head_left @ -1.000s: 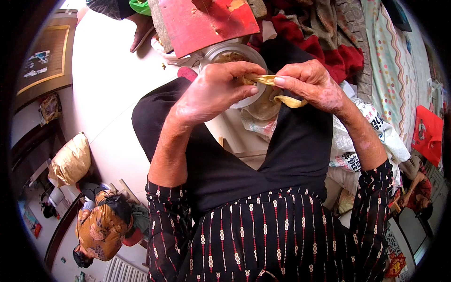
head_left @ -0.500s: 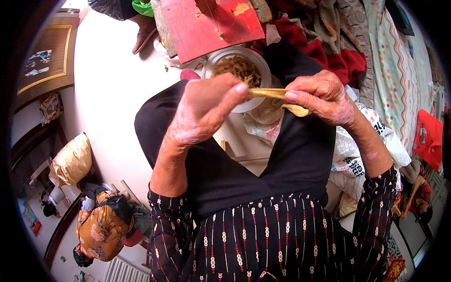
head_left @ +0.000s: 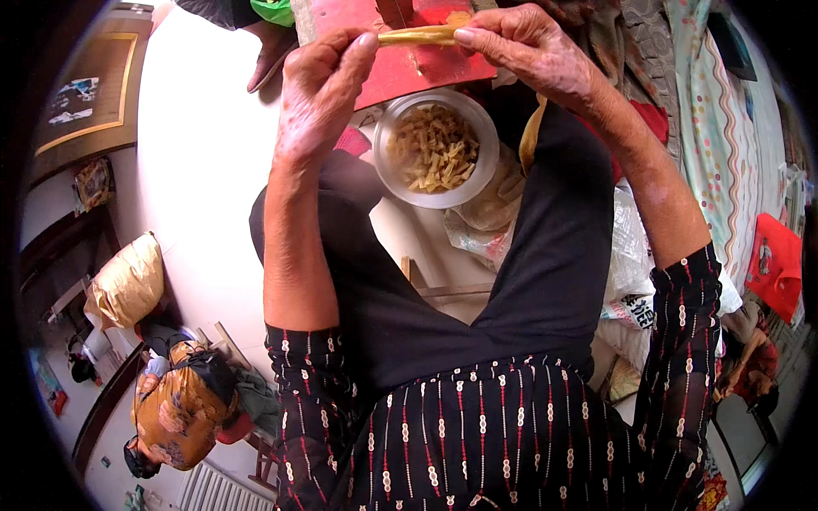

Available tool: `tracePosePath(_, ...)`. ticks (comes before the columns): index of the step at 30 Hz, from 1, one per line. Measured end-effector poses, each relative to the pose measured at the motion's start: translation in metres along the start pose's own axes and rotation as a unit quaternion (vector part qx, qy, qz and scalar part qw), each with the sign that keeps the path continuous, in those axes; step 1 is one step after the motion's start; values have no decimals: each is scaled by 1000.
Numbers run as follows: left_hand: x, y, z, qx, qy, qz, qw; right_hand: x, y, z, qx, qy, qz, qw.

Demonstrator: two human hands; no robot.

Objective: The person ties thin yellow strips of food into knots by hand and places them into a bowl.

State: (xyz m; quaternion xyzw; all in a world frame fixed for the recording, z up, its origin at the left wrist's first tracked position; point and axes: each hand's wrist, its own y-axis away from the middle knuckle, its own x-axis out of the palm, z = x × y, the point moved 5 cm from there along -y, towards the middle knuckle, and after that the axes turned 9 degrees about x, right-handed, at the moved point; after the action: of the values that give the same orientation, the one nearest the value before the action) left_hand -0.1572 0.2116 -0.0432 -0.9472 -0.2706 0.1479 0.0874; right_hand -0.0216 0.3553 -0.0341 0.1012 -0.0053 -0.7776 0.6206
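Observation:
A long yellowish-brown strip [head_left: 419, 35], soft and leathery, is stretched level between my two hands above the red board [head_left: 379, 72]. My left hand [head_left: 322, 89] pinches one end between thumb and fingers. My right hand [head_left: 537, 53] grips the strip further along. A loose yellow length [head_left: 532, 136] hangs below my right forearm, beside my knee; whether it joins the held strip is hidden. Nearer to me than the board is a round white bowl [head_left: 489, 162], holding many short cut pieces [head_left: 433, 149] of similar colour. A dark reddish-brown upright piece [head_left: 394, 12] stands on the board, just beyond the strip.
Plastic bags [head_left: 490, 213] lie under the bowl's right side. White bags [head_left: 629, 247] are beside my right leg, near a bed with a patterned cover [head_left: 703, 170]. A person in a floral top [head_left: 183, 409] is at lower left; another person's shoe [head_left: 271, 60] is beyond the board.
Both hands have moved away from me, from over the bowl to above the red board, with the strip still held between them. The bowl and its cut pieces are now uncovered.

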Motion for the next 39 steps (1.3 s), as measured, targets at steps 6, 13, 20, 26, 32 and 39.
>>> tracePosePath(6, 1, -7, 13, -38, -21, -26, 999, -15, -21, -30, 36, -20, -6, 999)
tracePosePath(13, 11, -11, 30, -19, -58, -47, 997, -14, -17, -27, 56, -33, -14, 998)
tracePosePath(20, 4, -4, 23, -38, -256, -32, 965, -23, 4, -57, 52, 156, -51, 985)
tracePosePath(26, 20, 28, 4, 7, -186, 10, 982, 1, 63, -15, 60, 73, -73, 993)
tracePosePath(32, 50, 61, -1, -35, -220, 169, 960, 49, 123, -4, -29, 166, -57, 984)
tracePosePath(39, 55, 103, -45, 136, -379, 179, 898, 116, 181, -17, -16, 162, 16, 987)
